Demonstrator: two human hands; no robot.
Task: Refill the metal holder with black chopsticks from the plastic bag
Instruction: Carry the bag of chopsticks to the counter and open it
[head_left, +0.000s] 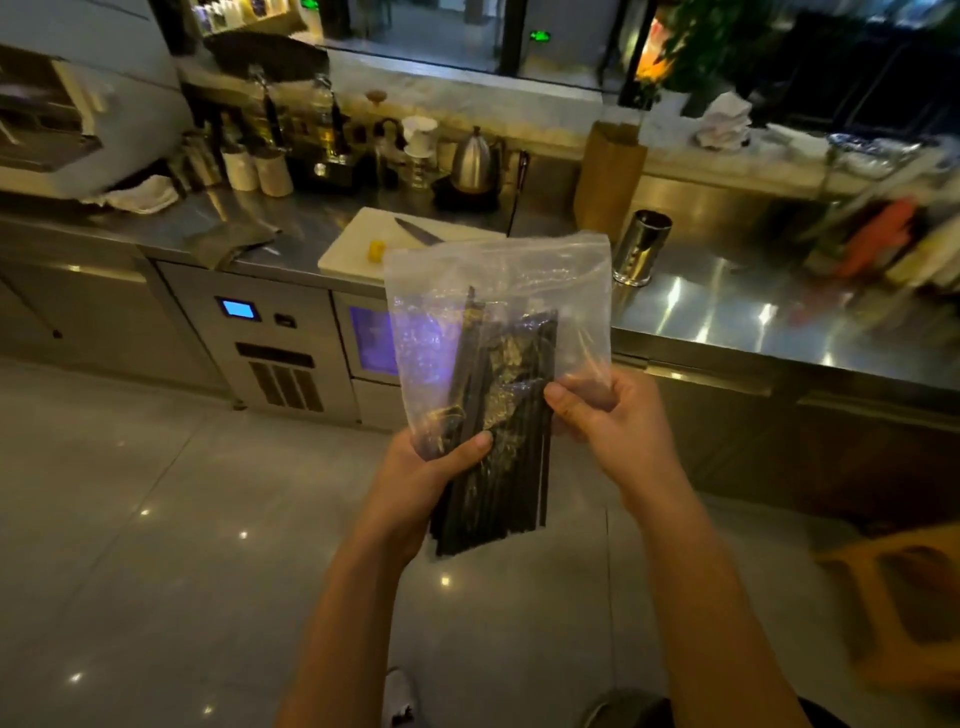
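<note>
I hold a clear plastic bag (545, 291) upright in front of me, above the floor. Inside it is a bundle of black chopsticks (498, 415), their lower ends near the bag's bottom. My left hand (421, 478) grips the lower part of the bag around the bundle, thumb across the front. My right hand (608, 415) pinches the bag's right side at mid height. The metal holder (641, 247), a shiny steel cylinder, stands upright on the steel counter behind and to the right of the bag; I see nothing sticking out of its top.
A white cutting board (358, 244) with a knife (418, 232) and a yellow piece lies on the steel counter (727, 306). A kettle (472, 161), jars and bottles line the back. A brown paper bag (608, 176) stands near the holder. A wooden stool (904, 597) sits at lower right.
</note>
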